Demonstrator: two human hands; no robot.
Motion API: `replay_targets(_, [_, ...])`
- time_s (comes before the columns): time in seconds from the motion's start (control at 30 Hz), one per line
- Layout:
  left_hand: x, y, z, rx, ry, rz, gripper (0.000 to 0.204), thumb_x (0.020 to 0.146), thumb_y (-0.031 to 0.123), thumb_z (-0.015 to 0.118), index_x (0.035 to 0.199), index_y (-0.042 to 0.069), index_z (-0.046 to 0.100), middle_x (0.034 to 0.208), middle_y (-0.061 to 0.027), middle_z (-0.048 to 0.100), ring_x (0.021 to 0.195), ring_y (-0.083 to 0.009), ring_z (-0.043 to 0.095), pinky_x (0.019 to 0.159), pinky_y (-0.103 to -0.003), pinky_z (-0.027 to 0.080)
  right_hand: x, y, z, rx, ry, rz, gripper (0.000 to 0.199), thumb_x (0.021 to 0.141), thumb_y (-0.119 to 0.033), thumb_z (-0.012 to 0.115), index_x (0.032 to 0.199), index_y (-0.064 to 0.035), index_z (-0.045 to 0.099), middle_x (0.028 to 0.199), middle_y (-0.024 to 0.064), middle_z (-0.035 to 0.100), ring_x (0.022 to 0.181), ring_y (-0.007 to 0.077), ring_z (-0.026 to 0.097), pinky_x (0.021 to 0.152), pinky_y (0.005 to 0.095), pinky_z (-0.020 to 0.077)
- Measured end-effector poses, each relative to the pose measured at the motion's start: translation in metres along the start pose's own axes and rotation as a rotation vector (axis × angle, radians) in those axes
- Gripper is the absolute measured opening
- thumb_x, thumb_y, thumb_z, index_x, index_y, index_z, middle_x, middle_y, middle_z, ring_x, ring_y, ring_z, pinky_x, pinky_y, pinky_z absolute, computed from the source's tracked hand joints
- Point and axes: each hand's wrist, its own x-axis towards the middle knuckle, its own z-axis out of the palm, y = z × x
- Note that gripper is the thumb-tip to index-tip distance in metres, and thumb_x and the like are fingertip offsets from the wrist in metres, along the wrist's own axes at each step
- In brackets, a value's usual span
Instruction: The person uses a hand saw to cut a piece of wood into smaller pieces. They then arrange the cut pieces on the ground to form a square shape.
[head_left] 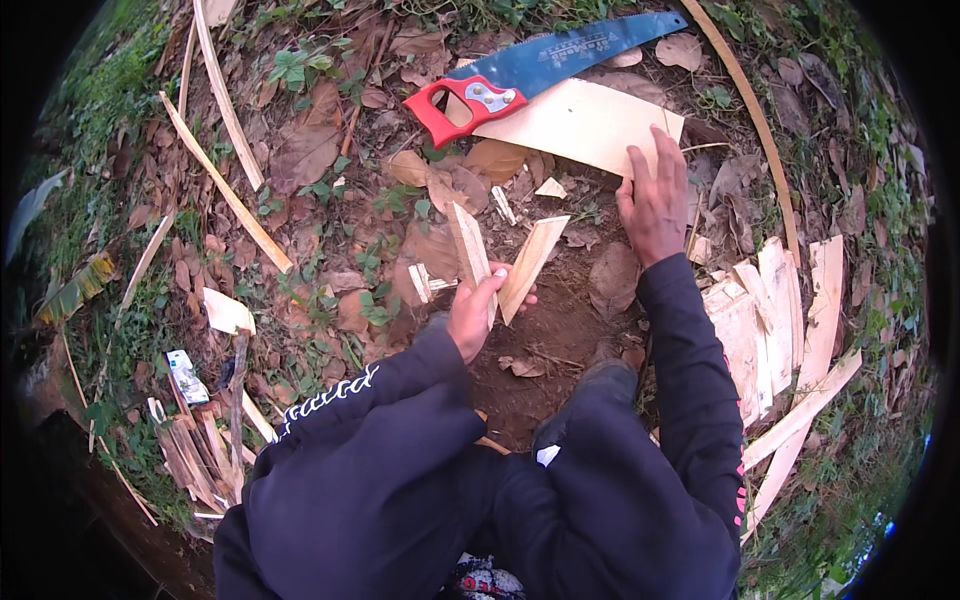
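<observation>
My left hand (476, 314) is closed on two short pieces of pale wood, their upper ends spread apart in a V. The left piece (468, 240) and the right piece (533, 262) both have slanted tips. My right hand (655, 205) has its fingers stretched out, the fingertips at the right end of a flat pale board (580, 125); whether they press on it I cannot tell. A handsaw (560, 65) with a blue blade and a red handle lies over the board's far edge.
Pale planks (765, 320) are piled at the right. A long curved strip (755, 110) lies beyond my right hand. Thin strips (228, 185) lie at the far left. Split sticks (200, 450) and a small white-and-blue packet (187, 377) are at the near left. Dry leaves and wood scraps litter the ground.
</observation>
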Motion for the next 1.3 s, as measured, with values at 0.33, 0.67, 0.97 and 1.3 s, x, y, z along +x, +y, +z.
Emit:
replay_targets(0.33, [-0.003,-0.045,-0.004,0.486,-0.24,-0.068,0.042,0.105,0.037,0.053,0.13,0.003,0.05,0.09,-0.0045,0.059,0.076,-0.0097,0.061,0.066,-0.026,0.051,-0.15,-0.045,-0.056,0.506,-0.181,0.446,0.03,0.088,-0.013,0.068,0.113,-0.0003,0.061,0.11,0.0178,0.058,0.105,0.0361,0.058,0.09,0.0442,0.0468])
replay_targets(0.67, [0.02,0.033,-0.033,1.072,-0.172,0.389,0.048,0.099,0.028,0.062,0.134,-0.001,0.048,0.102,-0.0145,0.069,0.086,-0.0183,0.069,0.079,-0.036,0.053,-0.161,-0.07,-0.032,0.259,-0.215,0.298,0.046,0.081,-0.012,0.067,0.125,-0.0028,0.056,0.107,0.0155,0.054,0.103,0.0349,0.055,0.087,0.0451,0.0458])
replay_targets(0.97, [0.023,0.05,-0.01,1.019,-0.1,0.54,0.046,0.092,0.021,0.061,0.132,-0.001,0.052,0.104,-0.0247,0.065,0.094,-0.0379,0.066,0.087,-0.043,0.05,-0.077,-0.044,-0.044,0.679,-0.202,0.448,0.031,0.094,-0.004,0.051,0.125,-0.0009,0.055,0.106,0.0238,0.06,0.097,0.0389,0.061,0.089,0.0467,0.0488])
replay_targets(1.3, [0.064,0.018,0.008,1.389,-0.001,0.823,0.052,0.088,0.021,0.07,0.134,0.004,0.054,0.106,-0.0194,0.051,0.088,-0.0378,0.061,0.079,-0.047,0.052,-0.078,-0.04,-0.008,0.232,-0.089,0.096,0.047,0.085,-0.004,0.065,0.131,-0.0011,0.054,0.124,0.0156,0.057,0.112,0.0329,0.053,0.1,0.0427,0.044])
